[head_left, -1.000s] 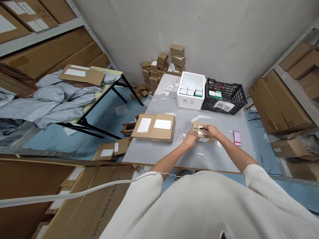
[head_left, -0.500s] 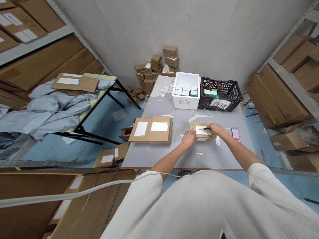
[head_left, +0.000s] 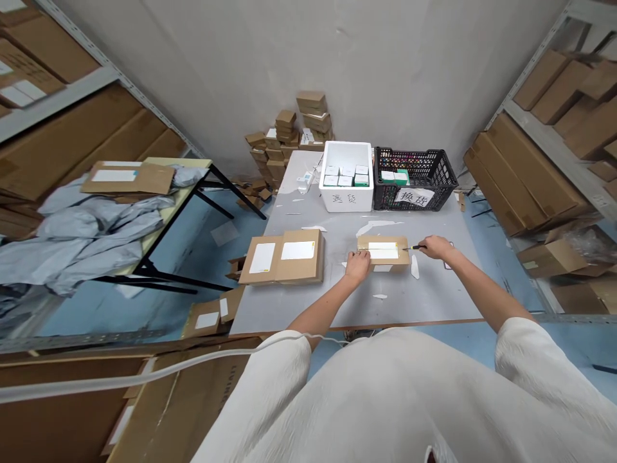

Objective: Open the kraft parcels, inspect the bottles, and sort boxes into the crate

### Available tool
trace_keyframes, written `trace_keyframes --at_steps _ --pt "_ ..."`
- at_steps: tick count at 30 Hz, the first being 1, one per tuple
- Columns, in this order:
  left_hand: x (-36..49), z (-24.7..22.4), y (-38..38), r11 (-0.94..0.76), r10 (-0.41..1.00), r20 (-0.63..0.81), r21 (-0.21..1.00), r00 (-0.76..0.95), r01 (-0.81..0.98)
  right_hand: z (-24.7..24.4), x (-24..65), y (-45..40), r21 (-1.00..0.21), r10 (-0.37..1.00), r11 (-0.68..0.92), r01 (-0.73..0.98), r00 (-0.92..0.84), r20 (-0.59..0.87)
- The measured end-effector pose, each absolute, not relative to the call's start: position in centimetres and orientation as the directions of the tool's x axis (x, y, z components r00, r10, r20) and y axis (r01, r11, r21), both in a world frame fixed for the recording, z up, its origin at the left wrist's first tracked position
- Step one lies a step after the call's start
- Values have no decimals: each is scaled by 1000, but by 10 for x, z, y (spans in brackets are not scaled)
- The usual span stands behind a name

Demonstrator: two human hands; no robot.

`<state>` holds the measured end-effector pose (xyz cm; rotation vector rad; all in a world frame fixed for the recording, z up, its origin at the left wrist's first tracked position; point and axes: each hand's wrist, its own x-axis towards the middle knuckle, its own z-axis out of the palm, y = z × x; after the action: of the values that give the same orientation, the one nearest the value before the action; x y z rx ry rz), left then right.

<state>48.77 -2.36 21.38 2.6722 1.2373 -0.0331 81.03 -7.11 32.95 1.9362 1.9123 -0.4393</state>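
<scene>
On the grey table a small cardboard box [head_left: 402, 258] lies in front of me, with a white label [head_left: 384, 253] on its top. A cut line seems to run across the label. My left hand [head_left: 358, 262] grips the box at its left end, fingers bent over the edge. In my right hand [head_left: 435, 247] is a box cutter [head_left: 413, 247], its blade tip at the right end of the box top. Beneath my right forearm a phone-like flat thing [head_left: 448, 263] is partly hidden.
Two labelled cardboard boxes [head_left: 280, 273] lie side by side on the left of the table [head_left: 299, 308]. A white foam bin [head_left: 345, 200] and a black crate [head_left: 439, 199], both holding small white-green boxes, stand at the back. Torn paper scraps [head_left: 414, 267] lie about.
My right hand has drawn the box cutter rightward across the label to the box's right end. My left hand stays on the box. The whole view has shifted slightly.
</scene>
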Motion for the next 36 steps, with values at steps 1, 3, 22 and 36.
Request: trace_keyframes --at_steps 1,3,22,36 --pt "488 215 -23 -629 755 -105 165 648 760 329 819 -74 49 881 -8 999 30 -473" --pt "488 220 -23 -623 759 -116 159 641 766 327 836 -80 39 886 -33 999 48 -461" --pt "568 236 -7 -703 640 -317 127 700 700 267 868 -114 -598 930 -299 744 88 -356" --pt "562 211 -13 -720 644 -252 121 723 684 252 871 -70 -274 930 20 962 -119 -348"
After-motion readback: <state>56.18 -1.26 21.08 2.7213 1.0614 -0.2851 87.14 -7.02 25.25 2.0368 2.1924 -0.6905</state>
